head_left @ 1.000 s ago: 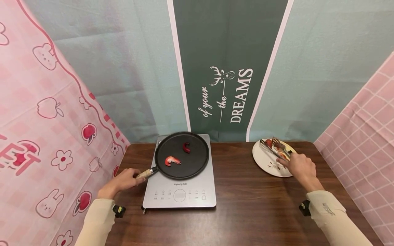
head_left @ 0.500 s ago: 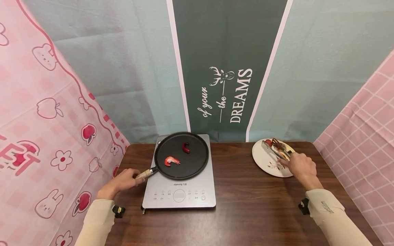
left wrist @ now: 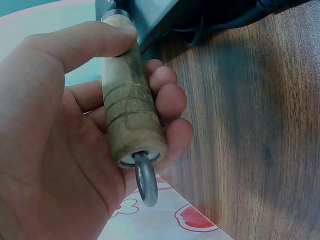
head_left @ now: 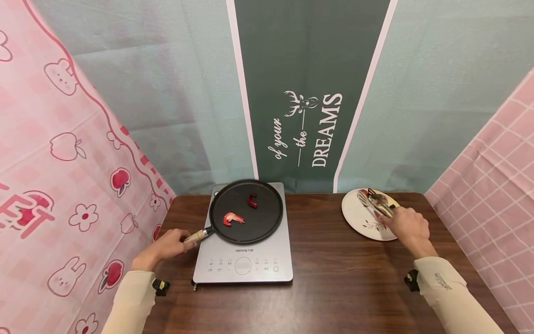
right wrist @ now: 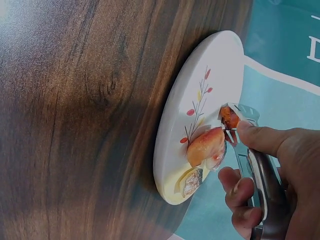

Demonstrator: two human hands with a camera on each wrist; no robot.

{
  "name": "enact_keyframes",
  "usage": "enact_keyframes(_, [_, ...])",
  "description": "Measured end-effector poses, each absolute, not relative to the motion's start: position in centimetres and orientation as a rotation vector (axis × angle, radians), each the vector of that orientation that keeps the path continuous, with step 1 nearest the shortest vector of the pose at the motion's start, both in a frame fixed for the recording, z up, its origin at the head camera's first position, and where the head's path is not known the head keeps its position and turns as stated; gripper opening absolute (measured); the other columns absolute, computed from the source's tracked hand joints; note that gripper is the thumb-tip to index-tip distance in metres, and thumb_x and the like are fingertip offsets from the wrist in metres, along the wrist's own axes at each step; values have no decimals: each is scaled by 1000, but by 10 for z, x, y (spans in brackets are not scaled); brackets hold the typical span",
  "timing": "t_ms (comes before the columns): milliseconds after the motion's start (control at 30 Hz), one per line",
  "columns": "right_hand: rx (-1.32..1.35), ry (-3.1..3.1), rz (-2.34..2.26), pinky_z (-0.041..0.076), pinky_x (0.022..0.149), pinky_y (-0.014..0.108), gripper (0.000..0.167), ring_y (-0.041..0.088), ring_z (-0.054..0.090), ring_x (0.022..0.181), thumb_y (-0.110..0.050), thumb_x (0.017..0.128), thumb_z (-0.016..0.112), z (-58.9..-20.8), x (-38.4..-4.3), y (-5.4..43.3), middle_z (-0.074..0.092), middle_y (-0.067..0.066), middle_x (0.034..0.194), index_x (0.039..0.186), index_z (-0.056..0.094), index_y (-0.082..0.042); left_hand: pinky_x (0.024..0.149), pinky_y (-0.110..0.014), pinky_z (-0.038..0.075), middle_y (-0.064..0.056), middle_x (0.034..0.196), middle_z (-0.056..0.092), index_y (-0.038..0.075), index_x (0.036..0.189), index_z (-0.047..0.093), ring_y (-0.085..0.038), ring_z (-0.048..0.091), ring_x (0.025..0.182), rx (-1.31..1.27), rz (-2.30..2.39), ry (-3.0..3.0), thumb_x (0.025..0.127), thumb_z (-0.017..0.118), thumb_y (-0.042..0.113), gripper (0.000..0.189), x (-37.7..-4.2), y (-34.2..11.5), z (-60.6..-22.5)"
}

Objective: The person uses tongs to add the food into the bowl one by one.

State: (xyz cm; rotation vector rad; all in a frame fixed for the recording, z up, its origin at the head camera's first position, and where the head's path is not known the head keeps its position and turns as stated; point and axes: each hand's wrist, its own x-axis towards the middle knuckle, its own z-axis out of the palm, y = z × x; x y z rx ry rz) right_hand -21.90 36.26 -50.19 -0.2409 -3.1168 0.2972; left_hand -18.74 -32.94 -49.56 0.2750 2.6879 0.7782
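My left hand (head_left: 167, 246) grips the wooden handle (left wrist: 127, 95) of a flat black frying pan (head_left: 254, 227). On the pan lie a red-and-white shrimp (head_left: 233, 218) and a small dark red curled piece (head_left: 252, 201). At the right, my right hand (head_left: 410, 229) holds metal food tongs (right wrist: 267, 180), thumb on one side and fingers on the other. Their slotted ends are over the far side of a white plate (right wrist: 172, 120), around a browned reddish piece of food (right wrist: 230, 118). An orange-pink piece (right wrist: 206, 146) and a pale round slice (right wrist: 191, 182) also lie on the plate.
The pan sits on a silver induction cooker (head_left: 267, 260) with a touch panel at its front. A cable (left wrist: 220, 25) runs beside the cooker. Dark wood tabletop (head_left: 325, 278) spans between cooker and plate. Fabric curtains (head_left: 187, 93) enclose the back and sides.
The two arms of the tongs have drawn closer together over the plate as my right hand squeezed them. My left hand and the pan stay in place.
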Motion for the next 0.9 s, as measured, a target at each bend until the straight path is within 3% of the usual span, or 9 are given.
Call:
enact_keyframes(567, [-285, -3077, 327, 45, 49, 54, 60, 47, 61, 64, -52, 98, 67, -501, -218, 362, 64, 34, 80, 86, 69, 6, 57, -27, 41, 5, 66, 59, 8, 91, 69, -12, 52, 59, 274, 783, 2677, 96, 72, 26, 19, -188, -329, -496])
enact_keyframes(900, [-252, -3091, 296, 46, 50, 54, 48, 47, 61, 64, -39, 97, 64, -499, -218, 363, 64, 36, 83, 90, 69, 8, 58, -29, 42, 4, 67, 59, 8, 91, 69, -13, 52, 61, 279, 779, 2685, 96, 73, 27, 20, -187, -329, -494])
